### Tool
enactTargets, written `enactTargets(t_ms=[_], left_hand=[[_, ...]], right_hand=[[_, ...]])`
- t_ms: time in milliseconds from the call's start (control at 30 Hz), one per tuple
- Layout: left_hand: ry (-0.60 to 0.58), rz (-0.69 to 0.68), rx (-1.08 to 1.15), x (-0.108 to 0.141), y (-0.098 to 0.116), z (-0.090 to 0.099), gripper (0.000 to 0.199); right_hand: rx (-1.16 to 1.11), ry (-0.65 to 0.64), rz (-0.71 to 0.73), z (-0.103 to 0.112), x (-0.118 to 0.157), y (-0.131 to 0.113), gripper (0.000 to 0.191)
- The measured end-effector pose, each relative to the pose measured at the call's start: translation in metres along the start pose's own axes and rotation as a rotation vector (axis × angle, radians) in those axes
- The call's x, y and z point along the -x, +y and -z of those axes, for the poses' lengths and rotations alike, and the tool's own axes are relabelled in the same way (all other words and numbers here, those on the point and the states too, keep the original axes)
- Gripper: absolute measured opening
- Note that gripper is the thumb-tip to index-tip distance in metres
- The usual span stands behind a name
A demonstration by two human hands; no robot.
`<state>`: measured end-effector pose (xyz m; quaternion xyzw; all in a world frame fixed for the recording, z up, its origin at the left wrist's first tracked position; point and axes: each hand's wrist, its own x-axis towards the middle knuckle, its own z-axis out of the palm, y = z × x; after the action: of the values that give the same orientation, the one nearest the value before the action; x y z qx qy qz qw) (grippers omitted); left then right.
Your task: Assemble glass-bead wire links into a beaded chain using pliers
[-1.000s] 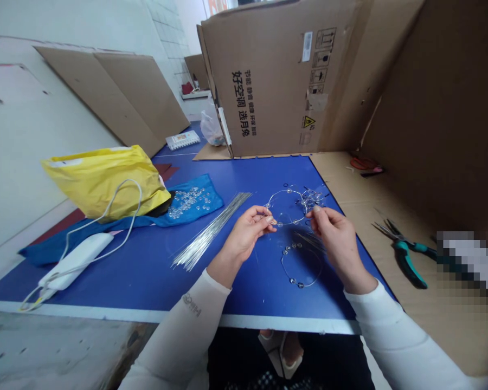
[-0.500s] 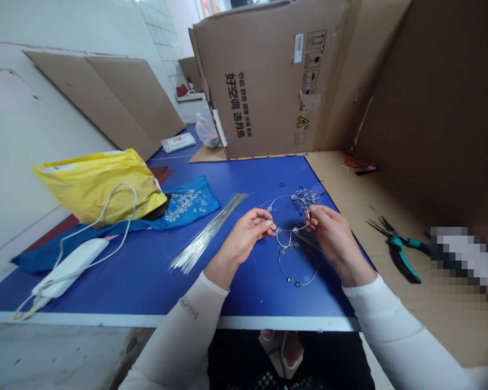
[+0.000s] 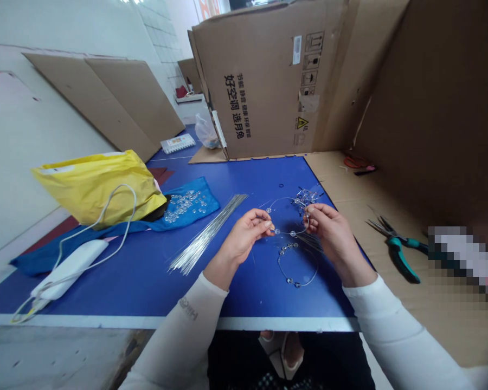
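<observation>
A thin wire ring with clear beads (image 3: 293, 233) is held up between my hands over the blue table. My left hand (image 3: 250, 233) pinches its left side by a bead. My right hand (image 3: 327, 225) closes its fingertips on the right side. Beneath them a second beaded ring (image 3: 278, 265) lies on the table. Behind my right fingertips sits a small heap of beaded wire pieces (image 3: 307, 196). To the left of my left hand is a bundle of straight silvery wires (image 3: 211, 233).
Clear beads (image 3: 185, 205) rest on a blue cloth (image 3: 211, 197) beside a yellow bag (image 3: 101, 187). A white power strip (image 3: 71, 268) with its cord lies at the left. Green-handled pliers (image 3: 402, 260) lie on cardboard at the right. A large cardboard box (image 3: 264, 86) stands behind.
The small wire loop that hung below the held ring no longer shows, and the ring's lower edge looks flatter. Both hands have stayed almost in place.
</observation>
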<state>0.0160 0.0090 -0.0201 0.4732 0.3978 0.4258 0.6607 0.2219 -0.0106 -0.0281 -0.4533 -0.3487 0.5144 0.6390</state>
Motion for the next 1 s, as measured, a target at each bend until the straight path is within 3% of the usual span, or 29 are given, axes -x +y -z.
enactTargets(t_ms=[300, 633, 833, 1000], left_hand=[[-0.043, 0.012, 0.014, 0.000, -0.001, 0.000, 0.020], [-0.090, 0.085, 0.061, -0.001, -0.009, -0.002, 0.025], [-0.089, 0.071, 0.101, -0.002, -0.011, -0.003, 0.025], [-0.093, 0.066, 0.067, -0.001, -0.011, -0.002, 0.024]], right_hand=[[0.027, -0.031, 0.093, 0.000, 0.002, -0.001, 0.020], [-0.004, -0.062, 0.071, -0.001, 0.003, -0.003, 0.022], [-0.091, -0.155, 0.006, 0.001, 0.004, -0.003, 0.021], [-0.079, -0.150, 0.006, 0.002, 0.004, -0.003, 0.022]])
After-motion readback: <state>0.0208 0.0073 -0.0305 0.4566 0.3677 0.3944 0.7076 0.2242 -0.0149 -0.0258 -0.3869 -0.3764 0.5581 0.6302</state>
